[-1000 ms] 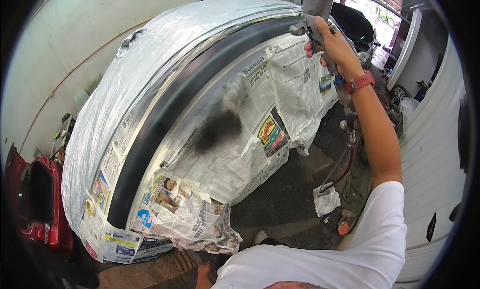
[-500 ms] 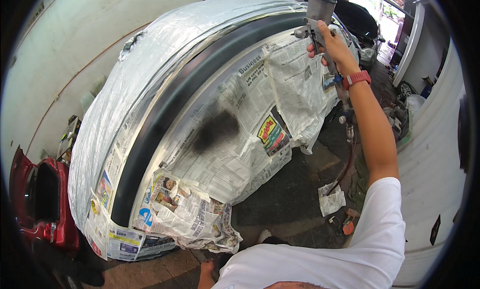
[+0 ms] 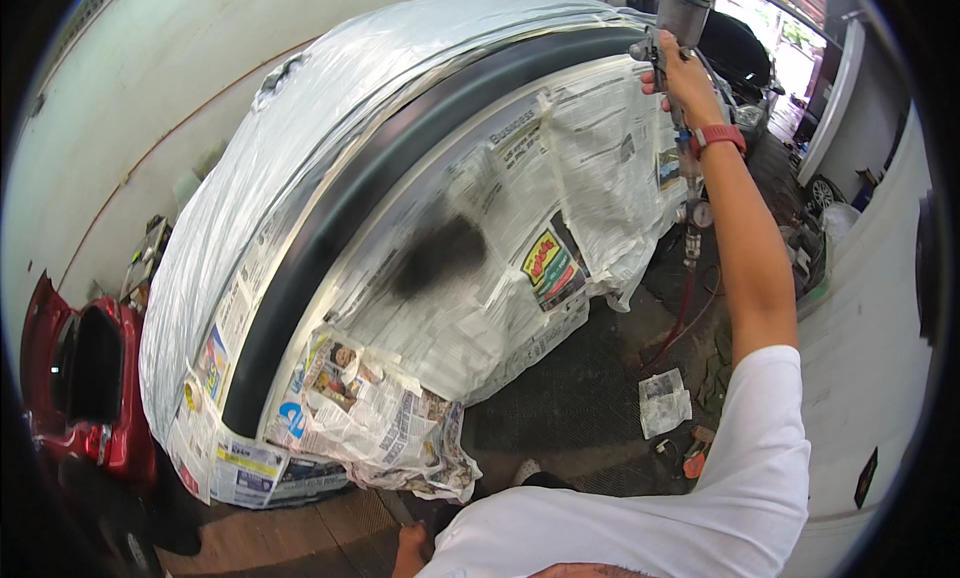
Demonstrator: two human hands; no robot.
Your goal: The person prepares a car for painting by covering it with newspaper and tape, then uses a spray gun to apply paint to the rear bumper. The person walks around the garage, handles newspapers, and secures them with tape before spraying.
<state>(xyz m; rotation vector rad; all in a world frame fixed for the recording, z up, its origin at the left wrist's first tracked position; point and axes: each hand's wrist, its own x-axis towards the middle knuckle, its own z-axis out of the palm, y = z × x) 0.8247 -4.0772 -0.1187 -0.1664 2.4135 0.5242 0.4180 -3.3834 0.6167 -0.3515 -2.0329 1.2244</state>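
Note:
My right hand (image 3: pixel 682 76) is closed round the grip of a metal spray gun (image 3: pixel 684 18) with a round cup on top, held high at the far right. Below the grip hang a pressure gauge (image 3: pixel 703 214) and a red air hose (image 3: pixel 680 313). The gun is near the far end of a long, curved dark strip (image 3: pixel 345 193) on a masked car. Silver sheeting (image 3: pixel 235 193) covers the car above the strip, taped newspaper (image 3: pixel 500 203) below it, with a black paint smudge. At the lower edge, my left hand (image 3: pixel 410 544) shows only partly, its fingers unclear.
A red car part (image 3: pixel 120 378) stands at the left near a pale wall (image 3: pixel 150 68). On the floor lie a scrap of paper (image 3: pixel 663 403) and an orange item (image 3: pixel 696 465). Another car (image 3: pixel 748 103) with a raised hood stands at the far right, before a bright doorway.
My right hand has moved the spray gun farther right along the far end of the strip. The gauge and hose have swung into plainer view.

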